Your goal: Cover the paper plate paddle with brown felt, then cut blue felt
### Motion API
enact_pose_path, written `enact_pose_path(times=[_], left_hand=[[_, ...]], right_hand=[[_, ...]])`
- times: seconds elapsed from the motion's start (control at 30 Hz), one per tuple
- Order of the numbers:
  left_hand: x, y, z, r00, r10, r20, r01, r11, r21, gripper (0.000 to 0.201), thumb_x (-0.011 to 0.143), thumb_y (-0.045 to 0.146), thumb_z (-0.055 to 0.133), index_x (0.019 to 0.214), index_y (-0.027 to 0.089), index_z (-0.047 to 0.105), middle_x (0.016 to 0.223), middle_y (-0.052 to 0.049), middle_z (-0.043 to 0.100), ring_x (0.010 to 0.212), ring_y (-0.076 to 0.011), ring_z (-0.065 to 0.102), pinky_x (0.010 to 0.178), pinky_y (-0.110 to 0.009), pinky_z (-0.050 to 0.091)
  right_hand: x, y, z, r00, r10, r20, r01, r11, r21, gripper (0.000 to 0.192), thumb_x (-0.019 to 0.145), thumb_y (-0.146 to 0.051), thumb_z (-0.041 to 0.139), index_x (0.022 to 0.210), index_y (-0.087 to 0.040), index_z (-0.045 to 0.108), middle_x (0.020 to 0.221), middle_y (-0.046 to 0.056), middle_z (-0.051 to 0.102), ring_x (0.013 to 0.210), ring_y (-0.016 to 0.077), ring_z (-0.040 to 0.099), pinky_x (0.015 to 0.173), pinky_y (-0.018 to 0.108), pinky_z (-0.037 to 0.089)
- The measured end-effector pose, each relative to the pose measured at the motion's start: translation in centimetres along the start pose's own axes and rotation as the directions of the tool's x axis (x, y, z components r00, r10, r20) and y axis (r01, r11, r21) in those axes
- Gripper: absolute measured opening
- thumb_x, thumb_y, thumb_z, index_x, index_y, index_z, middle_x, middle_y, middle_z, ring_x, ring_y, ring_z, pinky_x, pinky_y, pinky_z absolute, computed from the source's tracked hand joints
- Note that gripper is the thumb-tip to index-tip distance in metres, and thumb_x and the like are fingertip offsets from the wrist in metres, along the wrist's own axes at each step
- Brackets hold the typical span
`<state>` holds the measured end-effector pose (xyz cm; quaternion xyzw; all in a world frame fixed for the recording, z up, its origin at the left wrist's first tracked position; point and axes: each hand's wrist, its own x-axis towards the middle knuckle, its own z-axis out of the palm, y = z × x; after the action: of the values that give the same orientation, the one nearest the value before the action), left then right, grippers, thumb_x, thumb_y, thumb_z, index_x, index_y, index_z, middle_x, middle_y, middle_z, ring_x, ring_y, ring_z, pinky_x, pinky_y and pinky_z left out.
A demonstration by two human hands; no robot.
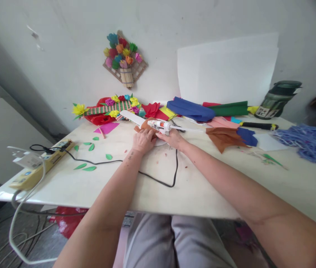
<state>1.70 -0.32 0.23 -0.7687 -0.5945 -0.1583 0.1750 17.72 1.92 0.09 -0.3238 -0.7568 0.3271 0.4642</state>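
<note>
My right hand (174, 139) is closed around a white hot glue gun (167, 126), and a long clear glue stick juts from its back to the right. Beside it, my left hand (143, 141) presses brown crepe paper (148, 123) on a white cutout (131, 117) with a long straight arm pointing to the upper left. The left fingers are bent together over the edge of the brown paper; their tips are partly hidden. A rounded white part of the cutout shows below the hands. The glue gun's nozzle is near the left fingers.
Green paper leaves (89, 168), a power strip (54, 158) and a black cord (158, 180) lie on the left and front. Behind are a flower-decorated stick craft (104, 109) and folded crepe paper (188, 108). A bottle (278, 99), cutter (258, 125) and blue yarn (314, 143) sit right.
</note>
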Motion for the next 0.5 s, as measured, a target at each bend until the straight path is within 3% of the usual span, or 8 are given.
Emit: enact_pose_path(times=[0.13,0.3,0.4,0.5], left_hand=[[-0.2,-0.1,-0.5,1.000,0.012,0.012,-0.012,0.999,-0.039,0.035,0.082,0.039,0.048,0.109,0.019,0.057,0.105,-0.012,0.063,0.103,-0.0271,0.056,0.081,-0.035,0.041],[0.1,-0.1,-0.7,0.999,0.005,0.039,-0.004,1.000,-0.023,0.036,0.079,0.041,0.052,0.107,0.019,0.057,0.103,-0.012,0.064,0.101,-0.0284,0.057,0.080,-0.036,0.041],[0.4,0.0,-0.6,0.999,-0.002,0.040,0.002,1.000,-0.003,0.030,0.080,0.039,0.051,0.101,0.019,0.059,0.099,-0.012,0.065,0.098,-0.0283,0.058,0.077,-0.036,0.041],[0.4,0.3,-0.6,0.998,-0.035,0.046,0.035,0.999,0.008,0.026,0.080,0.038,0.051,0.097,0.019,0.059,0.096,-0.011,0.065,0.095,-0.0278,0.059,0.074,-0.035,0.042]], right_hand=[[-0.3,-0.7,0.0,1.000,-0.023,0.015,0.024,0.999,-0.039,0.014,0.077,-0.034,0.057,0.079,-0.021,0.060,0.081,0.001,0.063,0.087,0.0197,0.059,0.087,0.034,0.045],[-0.4,-0.4,0.2,0.999,-0.002,-0.032,0.002,1.000,0.000,0.016,0.076,-0.036,0.059,0.079,-0.020,0.059,0.081,0.002,0.063,0.084,0.0193,0.060,0.082,0.033,0.048],[-0.5,-0.5,0.0,0.990,0.128,-0.056,-0.122,0.987,0.107,0.020,0.074,-0.038,0.062,0.079,-0.019,0.058,0.082,0.004,0.065,0.076,0.0185,0.063,0.067,0.029,0.051],[-0.7,-0.9,-1.1,0.947,0.319,-0.026,-0.307,0.927,0.215,0.028,0.072,-0.043,0.064,0.081,-0.018,0.058,0.076,0.005,0.066,0.053,0.0148,0.060,0.042,0.024,0.043]])
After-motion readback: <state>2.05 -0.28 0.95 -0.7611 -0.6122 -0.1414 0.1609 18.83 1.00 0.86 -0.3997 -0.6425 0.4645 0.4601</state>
